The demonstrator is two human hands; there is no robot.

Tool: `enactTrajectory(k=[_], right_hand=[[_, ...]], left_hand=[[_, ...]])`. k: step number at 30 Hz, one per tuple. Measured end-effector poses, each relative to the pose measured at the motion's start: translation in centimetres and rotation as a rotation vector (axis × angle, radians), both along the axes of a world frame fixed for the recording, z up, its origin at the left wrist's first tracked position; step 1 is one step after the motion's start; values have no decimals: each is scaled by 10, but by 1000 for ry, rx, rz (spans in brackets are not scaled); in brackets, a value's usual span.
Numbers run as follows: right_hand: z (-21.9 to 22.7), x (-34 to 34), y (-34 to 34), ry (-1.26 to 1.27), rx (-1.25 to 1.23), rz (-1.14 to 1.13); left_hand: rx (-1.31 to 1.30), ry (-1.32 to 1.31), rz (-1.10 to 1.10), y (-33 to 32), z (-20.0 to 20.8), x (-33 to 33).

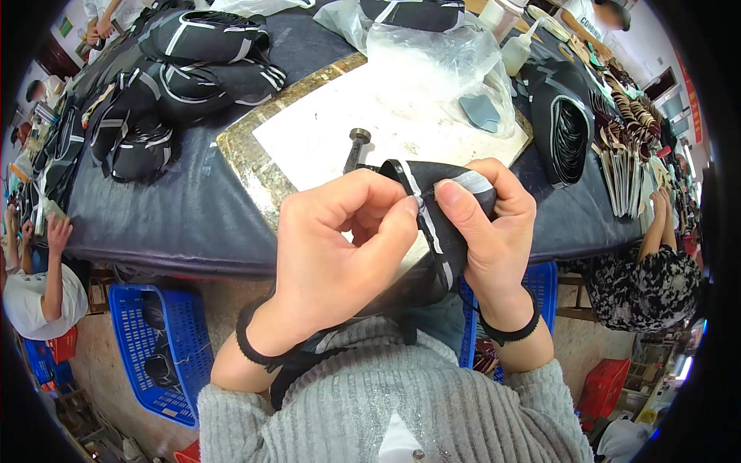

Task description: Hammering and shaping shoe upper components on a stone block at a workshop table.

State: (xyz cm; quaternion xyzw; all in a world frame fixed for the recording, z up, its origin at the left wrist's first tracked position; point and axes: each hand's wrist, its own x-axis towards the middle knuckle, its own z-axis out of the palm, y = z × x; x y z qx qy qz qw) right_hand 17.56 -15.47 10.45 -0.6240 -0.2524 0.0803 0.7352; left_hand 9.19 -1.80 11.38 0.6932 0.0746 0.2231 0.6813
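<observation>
Close in front of me, a black shoe upper [452, 245] with white tape along its edges is held up between both hands. The thumb and forefinger of my left hand [328, 247] pinch its taped edge. My right hand [498, 231] grips the other side, thumb on top and fingers wrapped behind. Just beyond, a hammer [358, 143] stands on a white sheet [316, 127], partly hidden by my left hand. The sheet lies on a stone slab [245, 154].
Stacks of black uppers [204, 38] lie at the far left, another bundle [559, 123] at the right. A plastic bag [432, 62], a blue-grey piece [480, 113] and a squeeze bottle [519, 50] are beyond. Blue baskets [158, 347] stand below the table; co-workers sit at both sides.
</observation>
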Motion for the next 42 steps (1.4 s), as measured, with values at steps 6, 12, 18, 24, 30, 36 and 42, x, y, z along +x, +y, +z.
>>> enactTrajectory(k=[6, 12, 18, 24, 30, 36, 42], right_hand=[[-1, -4, 6, 321, 183, 99], [-10, 1, 2, 290, 187, 67], [-14, 1, 5, 383, 212, 72], [-12, 7, -1, 588, 176, 216], [-24, 25, 2, 262, -130, 214], [5, 32, -2, -498, -483, 270], [5, 40, -3, -197, -496, 336]], left_hand=[[-306, -154, 2, -11, -17, 9], [-477, -2, -151, -3, -11, 13], [-111, -61, 33, -10, -21, 24], [559, -420, 173, 19, -6, 18], [1108, -450, -6, 37, -11, 29], [610, -109, -130, 35, -6, 29], [-42, 256, -486, 52, -11, 25]])
